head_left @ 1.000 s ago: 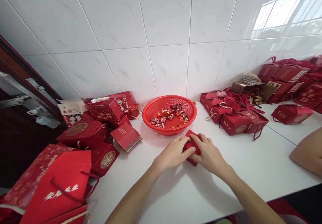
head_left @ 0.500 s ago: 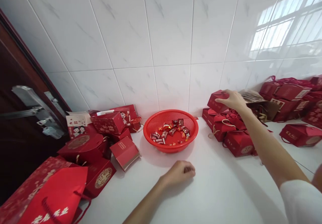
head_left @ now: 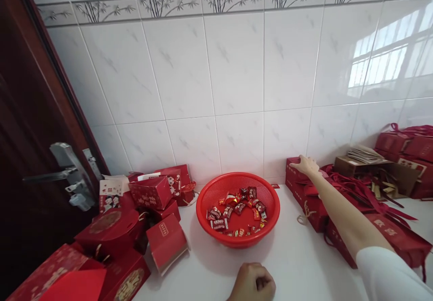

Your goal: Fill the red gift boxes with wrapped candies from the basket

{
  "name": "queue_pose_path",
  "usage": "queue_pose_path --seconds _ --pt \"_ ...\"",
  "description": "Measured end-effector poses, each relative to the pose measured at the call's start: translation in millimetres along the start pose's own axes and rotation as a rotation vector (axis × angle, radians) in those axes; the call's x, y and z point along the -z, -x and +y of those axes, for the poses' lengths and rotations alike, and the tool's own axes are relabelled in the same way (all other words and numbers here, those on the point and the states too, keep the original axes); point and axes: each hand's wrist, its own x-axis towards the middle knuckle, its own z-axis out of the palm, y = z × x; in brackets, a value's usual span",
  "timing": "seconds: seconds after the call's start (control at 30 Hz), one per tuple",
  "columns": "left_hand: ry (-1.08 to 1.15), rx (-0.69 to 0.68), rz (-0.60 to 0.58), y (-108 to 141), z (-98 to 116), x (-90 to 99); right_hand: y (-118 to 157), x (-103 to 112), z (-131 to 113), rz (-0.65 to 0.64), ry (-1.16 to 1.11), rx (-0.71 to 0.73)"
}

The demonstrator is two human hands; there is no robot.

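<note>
My right hand (head_left: 306,165) reaches to the back of the right-hand pile, its thumb and fingers on the top of a red gift box (head_left: 291,174) close to the wall. The palm and forearm cover part of that pile. My left hand (head_left: 254,283) rests on the white tabletop at the lower edge of the view, its fingers curled into a loose fist with nothing visible inside. Just beyond it stands a red plastic basket (head_left: 238,242) with a mesh wall. Wrapped candies (head_left: 239,208) in red and gold lie scattered inside.
Red boxes (head_left: 126,251) of various shapes are heaped at left, in front of a dark door with a metal handle (head_left: 64,165). An open red box (head_left: 168,242) stands beside them. At right are ribboned boxes (head_left: 385,233) and a brown carton (head_left: 350,168). A tiled wall rises behind.
My right hand has lowered the red box it held above the pile onto the pile by the wall. The whole view has tilted upward. My left hand stays curled on the table.
</note>
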Motion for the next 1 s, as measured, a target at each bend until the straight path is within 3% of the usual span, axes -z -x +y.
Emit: queue_pose_path --seconds 0.2,0.3,0.4,0.47,0.57,0.67,0.73,0.77,0.83,0.9,1.0 --pt "0.009 -0.028 0.035 8 8 0.9 2 -1 -6 -0.034 -0.041 -0.054" --pt "0.017 -0.073 0.044 15 13 2.5 7 2 -19 0.063 -0.089 -0.048" --pt "0.029 -0.083 0.023 20 15 5.8 20 7 -38 0.187 -0.248 0.098" --pt "0.051 -0.059 -0.037 22 17 11.4 40 11 -51 0.241 -0.403 0.257" --pt "0.070 -0.046 -0.243 25 24 28.3 92 15 -66 0.216 -0.613 0.492" --pt "-0.011 -0.078 -0.443 32 45 56.6 154 17 -71 0.137 -0.764 0.725" --pt "-0.071 -0.155 -0.485 42 64 82.3 186 18 -69 0.077 -0.797 0.815" --pt "-0.085 -0.183 -0.451 48 74 97.0 197 19 -67 0.042 -0.811 0.833" --pt "-0.102 -0.221 -0.275 61 88 128.6 211 22 -62 -0.028 -0.847 0.826" --pt "-0.174 -0.183 0.017 73 93 160.1 217 27 -58 -0.084 -0.883 0.797" --pt "-0.447 -0.029 0.439 85 82 197.9 223 37 -54 -0.128 -0.922 0.777"
